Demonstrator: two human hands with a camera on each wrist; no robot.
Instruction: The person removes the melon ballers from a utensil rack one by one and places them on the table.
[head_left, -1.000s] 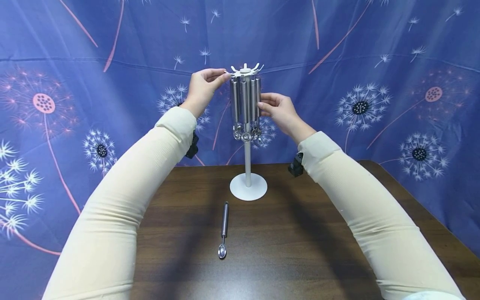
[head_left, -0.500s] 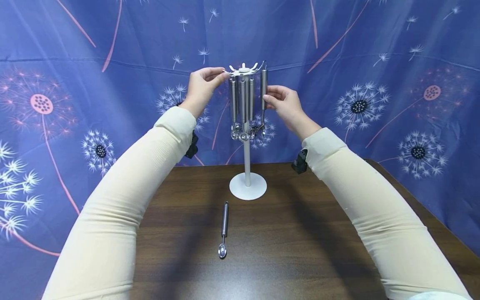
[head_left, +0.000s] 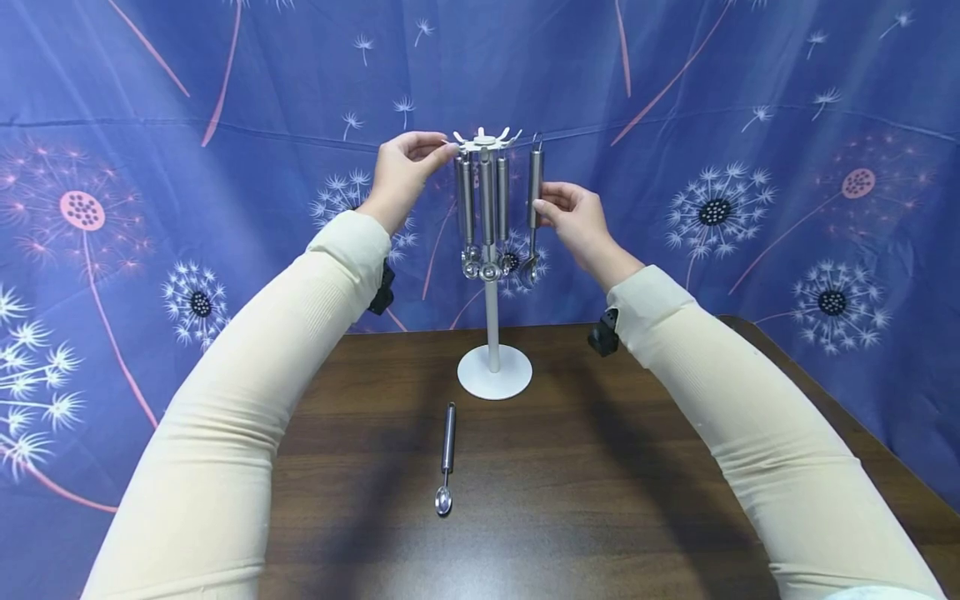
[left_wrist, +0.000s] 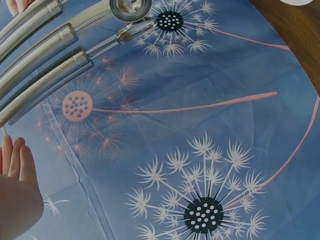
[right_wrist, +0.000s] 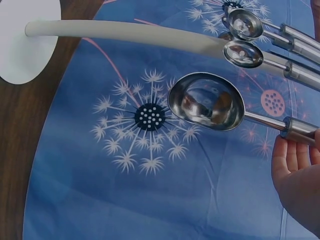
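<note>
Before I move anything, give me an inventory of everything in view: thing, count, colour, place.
White stand: 1, white, upright on the table
Hanging spoons: at least three (they overlap), silver, under the stand's top
Held scoop: 1, silver, bowl down, right of the hanging spoons
Loose spoon: 1, silver, lying in front of the stand's base
Table: 1, dark brown, under the stand
Cloth: 1, blue with white and pink dandelions, behind the table
Wrist cameras: 2, black, one at each wrist
Sleeves: 2, cream, one on each arm
Left grip: 1, bare, pinching the stand's top edge
Right grip: 1, bare, pinching the held scoop's handle
</note>
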